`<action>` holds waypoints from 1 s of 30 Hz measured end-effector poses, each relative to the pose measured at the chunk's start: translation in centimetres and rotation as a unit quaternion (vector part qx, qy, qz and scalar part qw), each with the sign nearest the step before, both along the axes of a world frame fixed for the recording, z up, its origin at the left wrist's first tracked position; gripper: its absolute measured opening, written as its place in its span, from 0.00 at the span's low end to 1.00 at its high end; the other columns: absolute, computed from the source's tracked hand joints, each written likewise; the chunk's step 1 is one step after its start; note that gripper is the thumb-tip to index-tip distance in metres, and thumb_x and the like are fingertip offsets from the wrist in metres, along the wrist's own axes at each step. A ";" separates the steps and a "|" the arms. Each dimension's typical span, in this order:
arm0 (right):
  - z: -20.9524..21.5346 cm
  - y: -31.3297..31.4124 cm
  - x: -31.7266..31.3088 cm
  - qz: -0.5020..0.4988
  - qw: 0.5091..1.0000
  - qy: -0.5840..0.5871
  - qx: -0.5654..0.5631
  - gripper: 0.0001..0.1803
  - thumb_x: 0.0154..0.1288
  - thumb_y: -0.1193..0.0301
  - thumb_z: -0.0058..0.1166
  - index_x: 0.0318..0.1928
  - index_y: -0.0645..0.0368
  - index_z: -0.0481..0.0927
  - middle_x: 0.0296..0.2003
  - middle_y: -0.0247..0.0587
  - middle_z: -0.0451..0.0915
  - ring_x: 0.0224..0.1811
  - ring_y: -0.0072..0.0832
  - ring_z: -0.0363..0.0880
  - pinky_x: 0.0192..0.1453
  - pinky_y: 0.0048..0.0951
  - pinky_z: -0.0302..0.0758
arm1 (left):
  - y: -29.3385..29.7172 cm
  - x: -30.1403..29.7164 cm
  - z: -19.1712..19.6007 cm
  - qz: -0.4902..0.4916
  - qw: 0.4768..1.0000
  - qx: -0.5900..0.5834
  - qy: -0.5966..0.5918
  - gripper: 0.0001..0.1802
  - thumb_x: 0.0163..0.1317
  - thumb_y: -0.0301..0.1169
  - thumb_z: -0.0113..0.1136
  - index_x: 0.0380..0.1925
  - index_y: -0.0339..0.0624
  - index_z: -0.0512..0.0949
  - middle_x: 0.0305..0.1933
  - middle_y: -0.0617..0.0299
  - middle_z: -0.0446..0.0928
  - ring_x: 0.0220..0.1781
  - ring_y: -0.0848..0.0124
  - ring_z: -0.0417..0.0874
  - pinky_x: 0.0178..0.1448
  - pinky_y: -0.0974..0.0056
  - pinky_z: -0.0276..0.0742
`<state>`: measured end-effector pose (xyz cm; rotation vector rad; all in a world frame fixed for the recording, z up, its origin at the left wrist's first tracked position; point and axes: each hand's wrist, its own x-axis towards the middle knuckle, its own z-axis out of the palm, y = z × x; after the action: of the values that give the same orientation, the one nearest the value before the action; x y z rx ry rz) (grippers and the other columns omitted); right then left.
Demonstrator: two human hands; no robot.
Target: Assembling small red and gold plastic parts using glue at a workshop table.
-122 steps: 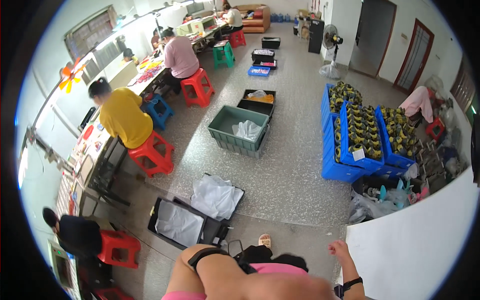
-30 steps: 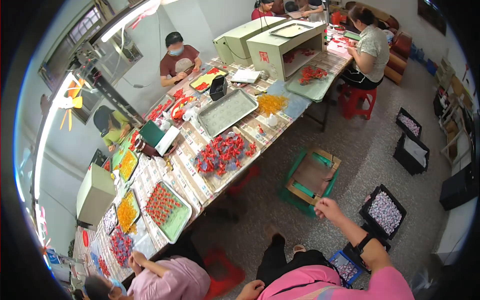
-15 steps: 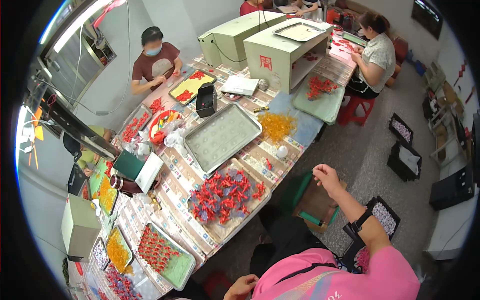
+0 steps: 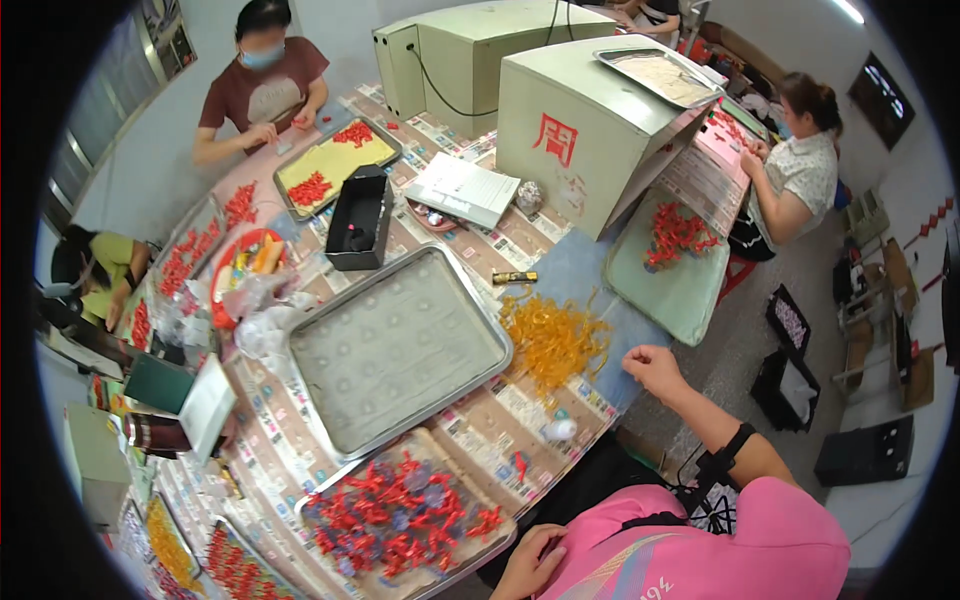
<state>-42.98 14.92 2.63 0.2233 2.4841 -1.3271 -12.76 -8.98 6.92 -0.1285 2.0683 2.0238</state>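
Note:
My right hand [image 4: 652, 371] is raised beside the table edge, fingers curled in, and no object shows in it. Nearest to it lies a loose heap of yellow-orange strips [image 4: 556, 341] on a blue patch of the table. Low in front of my pink shirt, my left hand [image 4: 533, 562] has loosely bent fingers apart and appears to hold nothing. Left of that hand, a tray [image 4: 503, 522] bears a pile of small red pieces mixed with purple ones [image 4: 405, 505]. Beyond this pile lies a large grey metal tray [image 4: 400, 345] with faint round marks.
A small white object [image 4: 559, 430] and a red piece [image 4: 520, 466] lie near the table edge. Behind stand a black bin [image 4: 358, 222], a large pale box-shaped machine [image 4: 570, 130] and a green tray [image 4: 650, 290] with red pieces. Co-workers sit around the table. Black crates [image 4: 785, 390] stand on the floor.
My view has shifted forward along the table, bringing the grey tray and yellow strips closer. My right hand is now beside the strips; the left has come nearer the table edge.

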 end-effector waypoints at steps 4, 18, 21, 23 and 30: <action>-0.4 0.3 -2.7 0.123 0.985 0.081 0.094 0.10 0.53 0.69 0.62 0.30 0.64 0.81 0.22 0.38 0.81 0.23 0.21 0.77 0.31 0.26 0.75 | 2.4 -5.9 0.5 0.065 0.992 -0.067 0.090 0.21 0.60 0.27 0.58 0.54 0.39 0.71 0.59 0.48 0.68 0.62 0.52 0.68 0.64 0.55 0.63; -0.7 3.9 -2.2 0.232 0.954 0.153 -0.116 0.08 0.56 0.75 0.62 0.34 0.63 0.78 0.24 0.35 0.75 0.21 0.16 0.70 0.26 0.20 0.68 | 12.3 -13.6 -3.7 0.429 0.867 -0.238 0.091 0.44 0.51 0.23 0.63 0.68 0.37 0.53 0.67 0.53 0.54 0.71 0.61 0.56 0.72 0.56 0.54; 1.7 3.2 -0.8 0.305 0.909 0.237 -0.158 0.07 0.57 0.76 0.60 0.36 0.62 0.78 0.28 0.35 0.75 0.22 0.17 0.70 0.26 0.19 0.68 | 12.5 -14.8 -4.5 0.455 0.861 -0.206 0.100 0.42 0.50 0.24 0.66 0.65 0.33 0.57 0.65 0.47 0.59 0.67 0.57 0.62 0.68 0.59 0.59; 2.8 2.1 0.2 0.360 0.882 0.226 -0.204 0.05 0.57 0.77 0.60 0.34 0.62 0.78 0.31 0.34 0.74 0.25 0.17 0.71 0.28 0.19 0.68 | 12.3 -15.3 -5.4 0.466 0.851 -0.214 0.115 0.42 0.50 0.25 0.67 0.64 0.33 0.58 0.63 0.47 0.61 0.67 0.56 0.62 0.68 0.58 0.59; 5.6 -2.9 -1.3 0.471 0.814 0.297 -0.165 0.09 0.57 0.75 0.58 0.38 0.62 0.78 0.33 0.42 0.74 0.28 0.31 0.75 0.34 0.29 0.73 | 12.0 -15.9 -7.7 0.462 0.809 -0.326 0.161 0.42 0.47 0.28 0.69 0.62 0.33 0.60 0.60 0.44 0.65 0.64 0.50 0.64 0.68 0.54 0.59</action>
<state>-44.29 12.04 8.19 -1.5029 2.1075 -1.3887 -28.61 3.00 -0.80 -1.1994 3.2879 1.6197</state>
